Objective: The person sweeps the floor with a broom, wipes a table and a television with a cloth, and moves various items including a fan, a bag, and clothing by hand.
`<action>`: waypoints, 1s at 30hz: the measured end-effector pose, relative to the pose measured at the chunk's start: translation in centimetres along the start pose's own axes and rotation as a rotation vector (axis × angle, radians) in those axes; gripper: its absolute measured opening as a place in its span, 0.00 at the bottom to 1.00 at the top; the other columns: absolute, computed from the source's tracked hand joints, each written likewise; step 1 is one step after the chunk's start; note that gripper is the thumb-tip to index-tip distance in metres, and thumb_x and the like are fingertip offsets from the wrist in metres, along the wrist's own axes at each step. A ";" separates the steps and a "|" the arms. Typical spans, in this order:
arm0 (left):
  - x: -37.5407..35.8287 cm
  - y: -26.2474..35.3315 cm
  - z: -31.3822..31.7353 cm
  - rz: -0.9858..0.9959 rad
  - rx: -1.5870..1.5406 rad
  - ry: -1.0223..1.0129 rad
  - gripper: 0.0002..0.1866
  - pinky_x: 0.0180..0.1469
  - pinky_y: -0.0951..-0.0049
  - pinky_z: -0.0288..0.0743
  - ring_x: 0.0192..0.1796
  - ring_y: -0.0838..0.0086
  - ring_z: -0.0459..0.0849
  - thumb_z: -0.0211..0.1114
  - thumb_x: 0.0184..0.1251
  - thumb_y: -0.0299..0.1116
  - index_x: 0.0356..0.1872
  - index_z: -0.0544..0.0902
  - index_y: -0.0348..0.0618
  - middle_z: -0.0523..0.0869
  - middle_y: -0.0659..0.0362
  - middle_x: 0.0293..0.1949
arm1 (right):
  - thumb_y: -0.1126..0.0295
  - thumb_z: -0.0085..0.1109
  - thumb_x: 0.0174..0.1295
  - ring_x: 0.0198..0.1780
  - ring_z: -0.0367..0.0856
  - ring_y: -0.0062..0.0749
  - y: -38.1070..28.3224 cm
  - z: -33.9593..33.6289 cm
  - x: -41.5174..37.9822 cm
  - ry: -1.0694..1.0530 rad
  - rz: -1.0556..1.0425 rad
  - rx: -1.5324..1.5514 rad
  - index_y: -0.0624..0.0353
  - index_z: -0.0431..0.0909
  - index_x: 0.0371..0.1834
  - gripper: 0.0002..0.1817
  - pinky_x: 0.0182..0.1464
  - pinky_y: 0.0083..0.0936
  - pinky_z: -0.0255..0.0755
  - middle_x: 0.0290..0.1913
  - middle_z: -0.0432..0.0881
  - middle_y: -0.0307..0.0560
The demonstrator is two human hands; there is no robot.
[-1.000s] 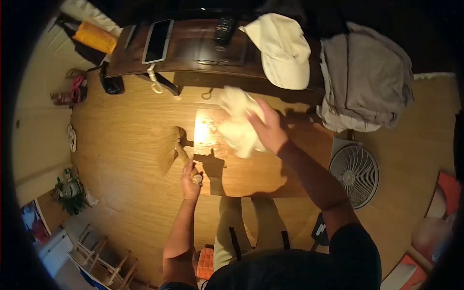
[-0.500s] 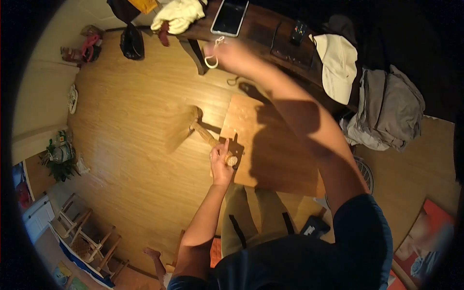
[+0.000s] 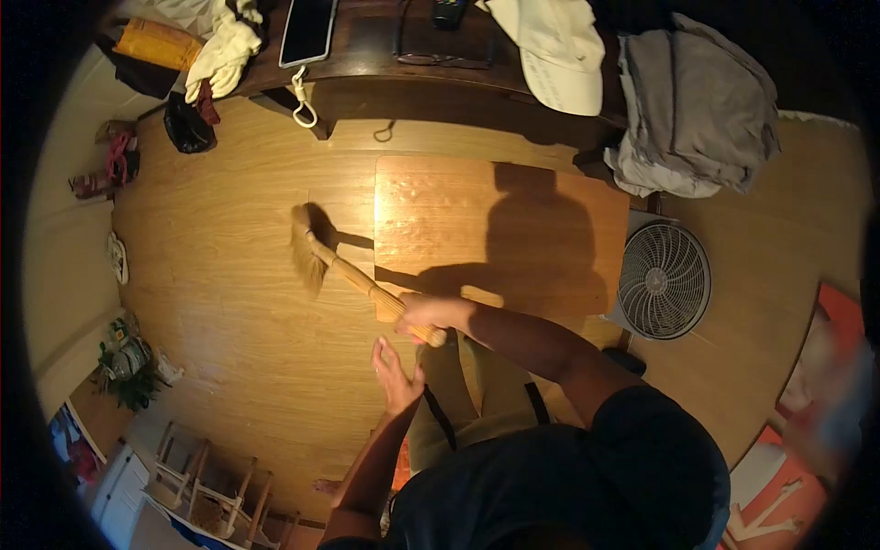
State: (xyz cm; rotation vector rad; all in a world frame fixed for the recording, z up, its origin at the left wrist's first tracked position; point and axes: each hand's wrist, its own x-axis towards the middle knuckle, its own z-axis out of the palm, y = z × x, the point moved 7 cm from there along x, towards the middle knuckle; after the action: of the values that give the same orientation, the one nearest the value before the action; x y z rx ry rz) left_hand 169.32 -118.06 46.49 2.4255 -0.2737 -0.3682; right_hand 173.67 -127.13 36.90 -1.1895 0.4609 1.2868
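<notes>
My right hand (image 3: 427, 313) is wrapped around the upper handle of a soft-bristled broom (image 3: 353, 273), near its blunt end. The broom slants away to the left, its tan bristles over the wooden floor. Just below the handle's end is my left hand (image 3: 396, 378), fingers spread and holding nothing. A low wooden table (image 3: 431, 197) lies to the right of the broom, with my shadow across its top. At the edge of the dark table farther off hangs a white cord loop (image 3: 303, 110).
On the dark table (image 3: 367, 60) are a tablet (image 3: 307, 32), a white cap (image 3: 559, 55) and a pale cloth (image 3: 225, 46). Grey clothes (image 3: 692, 101) are piled at right, above a round fan (image 3: 665, 280). Wooden stools (image 3: 206, 486) stand lower left, and a person's foot (image 3: 325, 486) shows nearby.
My right hand has come down from beside the cord loop and taken hold of the broom handle. My left hand has let go of it. The view has shifted, showing the fan fully.
</notes>
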 end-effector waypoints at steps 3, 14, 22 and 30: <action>-6.6 -4.2 0.7 -0.123 0.025 -0.204 0.40 0.53 0.60 0.58 0.52 0.50 0.61 0.57 0.43 0.27 0.61 0.49 0.37 0.63 0.42 0.49 | 0.77 0.55 0.44 0.11 0.68 0.23 2.5 0.2 -8.7 -0.043 -0.098 -0.012 0.63 0.58 0.48 0.25 0.10 0.22 0.62 0.18 0.71 0.44; -22.0 -12.6 2.6 -0.372 0.200 -0.669 0.35 0.44 0.68 0.69 0.42 0.62 0.75 0.57 0.49 0.37 0.60 0.54 0.39 0.78 0.54 0.38 | 0.71 0.50 0.47 0.30 0.75 0.44 26.6 2.1 -33.9 0.711 -0.369 -0.821 0.50 0.47 0.62 0.36 0.32 0.31 0.69 0.29 0.74 0.54; -19.7 -6.1 2.0 -0.271 0.034 -0.482 0.33 0.40 0.73 0.71 0.36 0.65 0.79 0.57 0.52 0.35 0.60 0.55 0.41 0.80 0.52 0.34 | 0.73 0.50 0.48 0.43 0.70 0.50 29.1 0.7 -41.1 0.924 -0.176 -0.765 0.48 0.47 0.63 0.36 0.43 0.35 0.66 0.44 0.68 0.56; -25.2 -8.7 -0.9 -0.447 -0.229 -0.361 0.30 0.40 0.77 0.70 0.35 0.73 0.77 0.55 0.56 0.29 0.60 0.54 0.42 0.80 0.54 0.34 | 0.79 0.53 0.45 0.44 0.72 0.49 20.4 -13.3 -35.8 1.243 -0.152 -0.675 0.56 0.50 0.61 0.37 0.43 0.34 0.66 0.42 0.71 0.63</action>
State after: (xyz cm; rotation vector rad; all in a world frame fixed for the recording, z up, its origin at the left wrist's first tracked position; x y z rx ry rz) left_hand 146.87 -103.71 46.46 2.1664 0.1585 -0.9833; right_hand 149.21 -159.10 52.85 -2.5151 0.8084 0.4060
